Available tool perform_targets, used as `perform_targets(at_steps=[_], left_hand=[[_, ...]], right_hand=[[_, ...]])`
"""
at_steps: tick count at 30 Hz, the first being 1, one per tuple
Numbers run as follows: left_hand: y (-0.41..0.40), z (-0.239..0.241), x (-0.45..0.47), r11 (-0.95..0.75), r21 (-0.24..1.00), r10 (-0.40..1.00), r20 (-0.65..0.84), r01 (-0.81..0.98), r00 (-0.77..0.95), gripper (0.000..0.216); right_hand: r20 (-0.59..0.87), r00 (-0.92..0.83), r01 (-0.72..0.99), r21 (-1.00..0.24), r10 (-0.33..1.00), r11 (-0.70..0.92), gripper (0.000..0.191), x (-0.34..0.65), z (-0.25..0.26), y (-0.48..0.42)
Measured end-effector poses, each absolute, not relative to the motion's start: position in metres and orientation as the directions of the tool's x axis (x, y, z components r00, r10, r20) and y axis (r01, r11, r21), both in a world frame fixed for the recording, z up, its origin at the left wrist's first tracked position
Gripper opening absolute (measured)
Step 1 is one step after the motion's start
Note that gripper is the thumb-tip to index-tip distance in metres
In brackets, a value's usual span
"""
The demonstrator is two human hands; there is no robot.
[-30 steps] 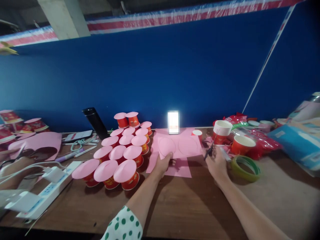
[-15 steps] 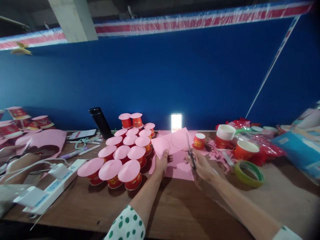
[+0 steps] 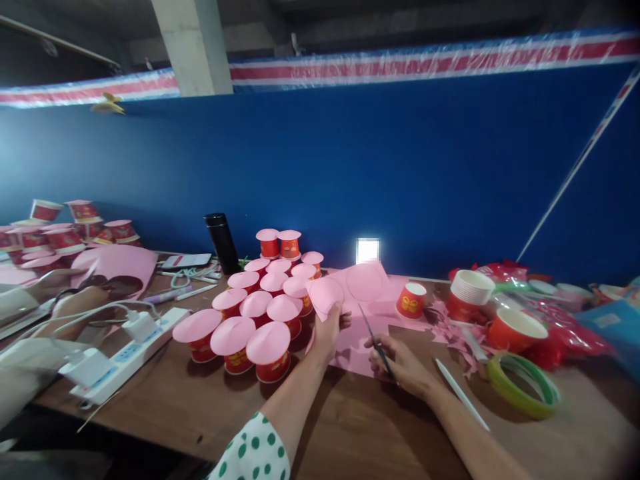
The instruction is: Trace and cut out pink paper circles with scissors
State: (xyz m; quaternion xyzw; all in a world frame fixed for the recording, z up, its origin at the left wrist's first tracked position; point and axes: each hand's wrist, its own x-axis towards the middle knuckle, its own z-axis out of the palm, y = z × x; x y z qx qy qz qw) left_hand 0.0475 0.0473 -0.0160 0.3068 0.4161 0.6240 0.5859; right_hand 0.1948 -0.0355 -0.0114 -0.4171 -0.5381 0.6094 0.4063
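Observation:
My left hand (image 3: 330,330) grips a pink paper sheet (image 3: 385,283) by its near edge, thumb on top. The sheet carries round outlines and is raised above another pink sheet (image 3: 350,357) on the table. My right hand (image 3: 403,367) is closed on dark-handled scissors (image 3: 371,331), which point up and left. Their blades look nearly together, just below the held sheet and apart from it. Left of my left hand stand several red paper cups topped with shallow pink paper cones (image 3: 269,343). A bare upturned red cup (image 3: 411,300) sits beyond my right hand.
A white pen (image 3: 463,395), tape roll (image 3: 523,387), pink scraps (image 3: 457,330) and stacked paper cups (image 3: 470,293) lie right. At left are a power strip (image 3: 130,353) with cables, a black bottle (image 3: 221,243) and another person's hand (image 3: 80,310) beside pink paper. A blue partition (image 3: 375,160) stands behind.
My right hand has drawn the scissors down toward me, away from the held sheet's right edge. The view has turned left, and the white pen now shows beside my right forearm.

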Motion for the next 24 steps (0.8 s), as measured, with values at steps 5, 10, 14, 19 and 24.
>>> perform_targets(at_steps=[5,10,14,19,24], left_hand=[[0.046,-0.010,0.043,0.067,0.848,0.982,-0.150,-0.526,-0.117,0.031],[0.045,-0.009,0.042,0.049,0.859,0.984,-0.130,-0.510,-0.124,0.032],[0.045,-0.012,0.043,0.043,0.868,0.990,-0.105,-0.495,-0.097,0.035],[0.043,-0.014,0.046,0.067,0.881,0.992,-0.108,-0.469,-0.062,0.038],[0.037,-0.013,0.051,0.043,0.908,0.996,-0.072,-0.418,-0.054,0.037]], right_hand=[[-0.082,-0.379,-0.019,-0.995,0.922,-0.096,0.036,0.197,-0.009,-0.036],[-0.122,-0.360,-0.001,-0.991,0.925,-0.131,0.035,0.197,-0.004,-0.036],[-0.130,-0.369,-0.013,-0.989,0.920,-0.144,0.035,0.196,-0.005,-0.035],[-0.109,-0.353,-0.018,-0.992,0.929,-0.124,0.035,0.196,-0.009,-0.034],[-0.109,-0.359,-0.022,-0.992,0.927,-0.125,0.036,0.197,-0.007,-0.034]])
